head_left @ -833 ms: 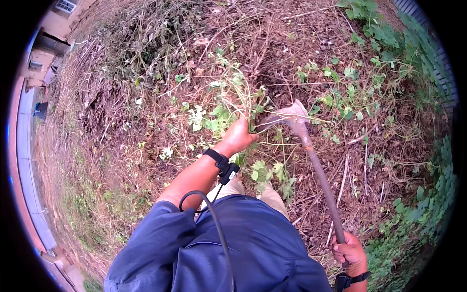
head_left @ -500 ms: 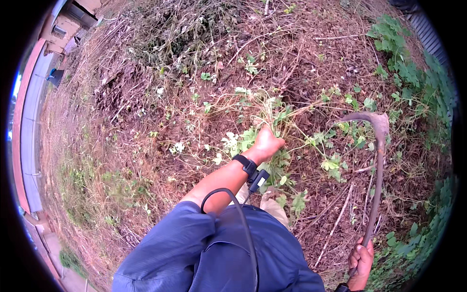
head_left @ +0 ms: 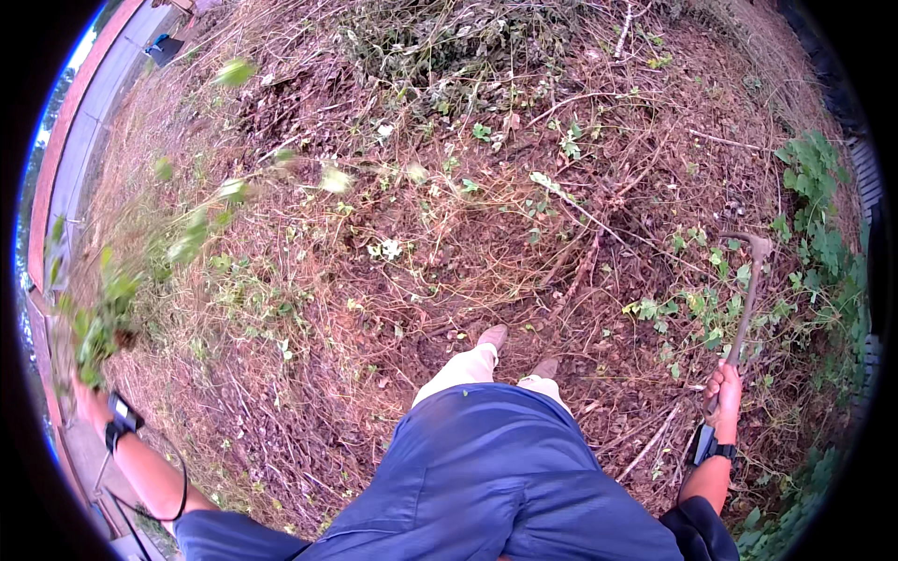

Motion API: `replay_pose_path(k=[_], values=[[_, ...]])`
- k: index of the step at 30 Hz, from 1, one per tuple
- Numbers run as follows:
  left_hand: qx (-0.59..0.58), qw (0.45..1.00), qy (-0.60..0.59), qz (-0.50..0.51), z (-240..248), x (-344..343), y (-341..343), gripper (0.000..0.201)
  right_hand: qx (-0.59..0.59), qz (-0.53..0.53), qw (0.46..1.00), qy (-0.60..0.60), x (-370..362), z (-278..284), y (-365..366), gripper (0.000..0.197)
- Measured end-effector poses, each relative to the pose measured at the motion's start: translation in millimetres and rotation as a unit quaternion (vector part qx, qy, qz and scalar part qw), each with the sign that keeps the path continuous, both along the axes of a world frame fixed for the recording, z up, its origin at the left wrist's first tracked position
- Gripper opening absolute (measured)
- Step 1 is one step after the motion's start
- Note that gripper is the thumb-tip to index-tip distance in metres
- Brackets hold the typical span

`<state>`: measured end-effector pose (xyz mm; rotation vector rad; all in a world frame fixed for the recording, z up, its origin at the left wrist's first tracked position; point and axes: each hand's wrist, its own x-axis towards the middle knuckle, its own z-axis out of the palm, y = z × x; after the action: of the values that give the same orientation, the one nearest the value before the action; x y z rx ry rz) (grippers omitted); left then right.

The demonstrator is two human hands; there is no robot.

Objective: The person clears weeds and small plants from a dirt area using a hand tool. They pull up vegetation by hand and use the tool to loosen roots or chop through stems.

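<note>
Out at the far left, my left hand is closed around a bunch of leafy green vines. The leaves hide most of its fingers, and the bunch is smeared by motion, with loose strands trailing up and to the right through the air. On the right side, my right hand grips the lower part of a sickle's long handle. The sickle points away from me, its curved blade at the top turned to the left above low green vines.
Dry stems and brown leaf litter cover the ground around my shoes. A heap of cut, wilted plants lies at the far side. Dense green creepers grow along the right edge. A long roofed building stands at the left.
My left hand has swung from the middle to the far left, carrying the vines up off the ground. My right hand and the sickle have moved farther forward. My shoes have come into view.
</note>
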<state>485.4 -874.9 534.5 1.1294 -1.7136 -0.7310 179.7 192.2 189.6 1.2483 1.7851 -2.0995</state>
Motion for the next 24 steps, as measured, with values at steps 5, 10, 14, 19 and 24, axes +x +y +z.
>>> replay_pose_path(k=[5,10,14,19,24], values=[[0.141,0.935,0.074,0.316,-13,190,109,0.072,-0.157,0.002,0.986,-0.06,-61,-51,-70,0.023],[0.388,0.882,-0.019,0.267,-226,157,224,0.061,-0.201,0.078,0.965,-0.148,-81,-71,-132,0.025],[0.531,0.83,-0.163,0.049,-307,20,361,0.052,-0.154,0.206,0.954,-0.156,-53,-80,-139,0.024],[0.563,0.753,-0.287,-0.183,-352,-98,462,0.045,-0.074,0.365,0.92,-0.126,-21,-53,-158,0.007],[0.526,0.749,-0.28,-0.291,-338,-154,508,0.043,-0.113,0.495,0.858,-0.074,-7,-29,-179,0.007]])
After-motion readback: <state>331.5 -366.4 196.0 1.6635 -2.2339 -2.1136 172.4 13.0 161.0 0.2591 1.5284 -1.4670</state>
